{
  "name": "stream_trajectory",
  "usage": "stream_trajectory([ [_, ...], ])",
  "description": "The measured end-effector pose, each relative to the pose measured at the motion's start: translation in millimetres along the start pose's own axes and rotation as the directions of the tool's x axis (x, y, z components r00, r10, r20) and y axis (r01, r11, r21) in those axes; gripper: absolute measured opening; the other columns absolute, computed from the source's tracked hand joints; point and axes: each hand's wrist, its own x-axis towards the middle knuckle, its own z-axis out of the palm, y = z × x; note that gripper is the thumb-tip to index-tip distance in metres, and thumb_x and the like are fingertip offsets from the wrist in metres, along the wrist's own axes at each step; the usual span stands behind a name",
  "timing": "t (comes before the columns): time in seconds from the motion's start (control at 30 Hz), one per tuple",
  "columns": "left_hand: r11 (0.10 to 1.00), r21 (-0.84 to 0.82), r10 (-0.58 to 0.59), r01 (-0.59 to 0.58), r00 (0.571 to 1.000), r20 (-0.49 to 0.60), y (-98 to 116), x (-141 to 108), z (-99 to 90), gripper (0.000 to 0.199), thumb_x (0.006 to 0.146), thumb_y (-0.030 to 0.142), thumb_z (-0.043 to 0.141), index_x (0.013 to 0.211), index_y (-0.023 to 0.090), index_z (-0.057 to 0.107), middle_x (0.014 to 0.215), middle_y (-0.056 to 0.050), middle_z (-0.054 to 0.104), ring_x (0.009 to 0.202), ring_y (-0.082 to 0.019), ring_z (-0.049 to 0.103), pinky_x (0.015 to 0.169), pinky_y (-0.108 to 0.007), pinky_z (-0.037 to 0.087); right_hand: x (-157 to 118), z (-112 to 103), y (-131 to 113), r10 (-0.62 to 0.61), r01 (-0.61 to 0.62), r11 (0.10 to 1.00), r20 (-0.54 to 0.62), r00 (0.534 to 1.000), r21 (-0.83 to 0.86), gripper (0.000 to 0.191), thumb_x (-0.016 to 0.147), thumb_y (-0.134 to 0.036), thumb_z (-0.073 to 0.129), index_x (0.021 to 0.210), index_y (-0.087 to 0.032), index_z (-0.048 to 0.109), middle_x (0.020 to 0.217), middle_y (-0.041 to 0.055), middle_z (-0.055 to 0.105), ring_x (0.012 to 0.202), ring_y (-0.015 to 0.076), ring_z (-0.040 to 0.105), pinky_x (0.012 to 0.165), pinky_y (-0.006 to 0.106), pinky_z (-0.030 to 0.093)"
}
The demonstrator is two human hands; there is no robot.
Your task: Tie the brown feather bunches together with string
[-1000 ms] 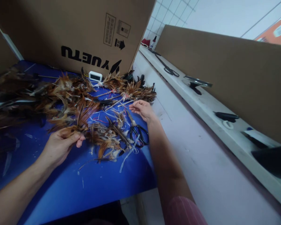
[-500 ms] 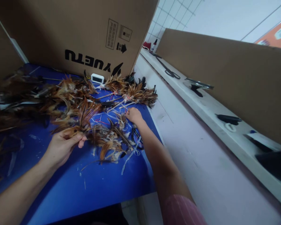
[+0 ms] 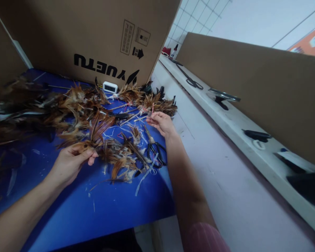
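My left hand is closed, thumb against fingers, on a small bunch of brown feathers fanning upward. Its quill ends are hidden in my grip. My right hand is raised at the right side of the blue table, pinching a short piece of red string. Below that hand lie black-handled scissors. Loose feathers and a clear plastic strip lie between my hands. Feather bundles tied on sticks rest just beyond my right hand.
Heaps of brown feathers cover the table's left side. A small white digital clock stands before a large cardboard box. On the right, a ledge carries scissors and several dark tools.
My right hand has lifted from the scraps and moved slightly right and away, bringing up red string. The scissors now show beneath it. My left hand keeps its hold on the feathers.
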Motion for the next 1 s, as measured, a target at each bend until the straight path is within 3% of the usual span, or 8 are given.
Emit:
stream_trajectory([
  [0.1, 1.000, 0.005, 0.008, -0.008, 1.000, 0.003, -1, 0, -0.1, 0.025, 0.059, 0.030, 0.085, 0.051, 0.015, 0.066, 0.048, -0.001, 0.061, 0.048, -0.009, 0.056, 0.057, -0.020, 0.046, -8, -6, -12, -0.029, 0.022, 0.973, 0.029, 0.999, 0.232, 0.015, 0.071, -0.017, 0.066, 0.082, -0.020, 0.056, 0.072, -0.0022, 0.071, 0.066, 0.0111, 0.068, 0.072, 0.029, 0.056],
  [0.2, 1.000, 0.007, 0.004, -0.004, 1.000, 0.014, -2, 1, 0.0, 0.023, 0.059, 0.030, 0.085, 0.054, 0.015, 0.068, 0.048, -0.001, 0.061, 0.048, -0.009, 0.056, 0.057, -0.020, 0.046, -14, -9, -19, -0.114, 0.106, 0.962, 0.020, 0.993, 0.252, 0.029, 0.067, -0.016, 0.072, 0.094, -0.022, 0.061, 0.071, -0.0052, 0.069, 0.065, 0.0104, 0.066, 0.071, 0.028, 0.056],
  [0.33, 1.000, 0.002, 0.005, -0.005, 1.000, 0.001, -2, 0, 0.1, 0.023, 0.059, 0.030, 0.084, 0.054, 0.014, 0.068, 0.050, -0.002, 0.062, 0.048, -0.010, 0.056, 0.055, -0.021, 0.045, -19, -10, -23, -0.182, 0.182, 0.965, -0.019, 0.983, 0.190, 0.029, 0.064, -0.021, 0.076, 0.091, -0.021, 0.066, 0.070, -0.0046, 0.067, 0.058, 0.0075, 0.058, 0.063, 0.023, 0.053],
  [0.47, 1.000, 0.007, 0.013, -0.013, 1.000, 0.002, 0, -1, 0.4, 0.022, 0.059, 0.029, 0.084, 0.056, 0.013, 0.069, 0.052, -0.003, 0.063, 0.047, -0.011, 0.055, 0.052, -0.023, 0.044, -22, -7, -27, -0.253, 0.263, 0.962, -0.121, 0.960, 0.077, 0.016, 0.067, -0.027, 0.074, 0.079, -0.019, 0.068, 0.062, -0.0041, 0.062, 0.048, 0.0059, 0.045, 0.045, 0.019, 0.036],
  [0.57, 1.000, -0.003, 0.020, -0.020, 1.000, 0.001, 1, 0, 1.0, 0.021, 0.059, 0.028, 0.084, 0.056, 0.013, 0.070, 0.053, -0.003, 0.064, 0.046, -0.010, 0.054, 0.051, -0.024, 0.044, -28, -1, -30, -0.351, 0.338, 0.936, -0.160, 0.923, -0.102, 0.010, 0.071, -0.028, 0.071, 0.073, -0.019, 0.068, 0.060, -0.0044, 0.058, 0.051, 0.0070, 0.043, 0.047, 0.020, 0.033],
  [0.8, 0.999, -0.031, -0.018, 0.017, 1.000, -0.009, 3, -1, 3.6, 0.024, 0.057, 0.030, 0.086, 0.057, 0.013, 0.069, 0.053, -0.003, 0.063, 0.046, -0.010, 0.053, 0.050, -0.023, 0.042, -58, 26, -19, -0.487, 0.440, 0.750, 0.038, 0.872, -0.494, 0.009, 0.077, -0.026, 0.065, 0.079, -0.020, 0.071, 0.068, -0.0021, 0.058, 0.061, 0.0111, 0.049, 0.061, 0.024, 0.040],
  [0.9, 0.999, -0.045, -0.021, 0.021, 1.000, 0.007, 5, -2, 4.6, 0.026, 0.056, 0.032, 0.087, 0.056, 0.013, 0.068, 0.052, -0.003, 0.061, 0.046, -0.010, 0.051, 0.050, -0.023, 0.042, -72, 40, -13, -0.487, 0.500, 0.684, 0.178, 0.855, -0.531, 0.007, 0.080, -0.025, 0.064, 0.079, -0.021, 0.071, 0.067, -0.0027, 0.056, 0.062, 0.0114, 0.050, 0.066, 0.025, 0.042],
  [1.0, 0.998, -0.059, -0.032, 0.033, 0.999, 0.012, 4, -2, 4.2, 0.030, 0.056, 0.036, 0.088, 0.056, 0.014, 0.067, 0.052, -0.002, 0.061, 0.047, -0.009, 0.051, 0.050, -0.022, 0.042, -84, 53, -10, -0.459, 0.555, 0.694, 0.312, 0.832, -0.459, 0.009, 0.083, -0.021, 0.061, 0.077, -0.021, 0.068, 0.074, -0.0020, 0.060, 0.066, 0.0106, 0.052, 0.066, 0.023, 0.042],
])
